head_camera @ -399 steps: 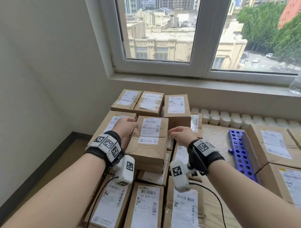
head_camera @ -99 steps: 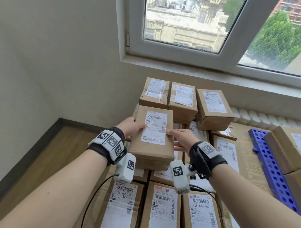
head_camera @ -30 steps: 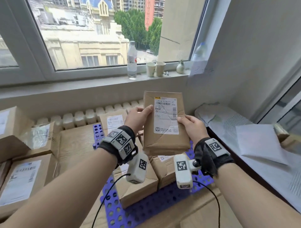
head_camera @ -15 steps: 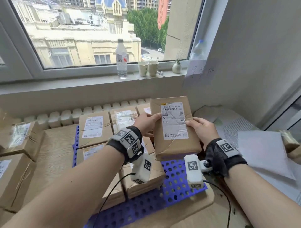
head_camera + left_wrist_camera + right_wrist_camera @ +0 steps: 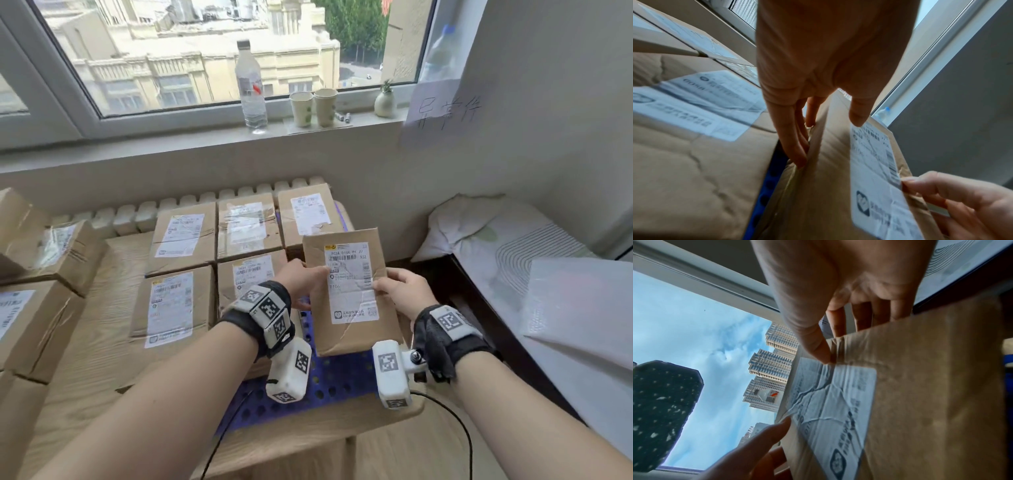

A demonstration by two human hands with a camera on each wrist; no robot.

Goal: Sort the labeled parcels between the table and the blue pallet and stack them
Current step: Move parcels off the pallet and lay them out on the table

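Note:
I hold a brown cardboard parcel (image 5: 352, 291) with a white shipping label between both hands, tilted, label up, just above the front right part of the blue pallet (image 5: 342, 380). My left hand (image 5: 301, 279) grips its left edge, thumb on top, fingers along the side and underneath (image 5: 797, 146). My right hand (image 5: 400, 289) grips its right edge, thumb on the label's edge (image 5: 818, 347). Several labeled parcels (image 5: 181, 236) lie flat on the pallet in two rows, to the left of and behind the held one.
More parcels (image 5: 37, 308) stand stacked at the left on the wooden table (image 5: 102, 370). A radiator (image 5: 137, 212) runs behind the pallet. The windowsill holds a bottle (image 5: 251, 92), two cups (image 5: 313, 106) and a small vase. A cushioned bench (image 5: 513, 260) with white sheets is at right.
My hands have carried the parcel from the left stacks over to the blue pallet and lowered it toward the pallet's front right; the view has dropped with it.

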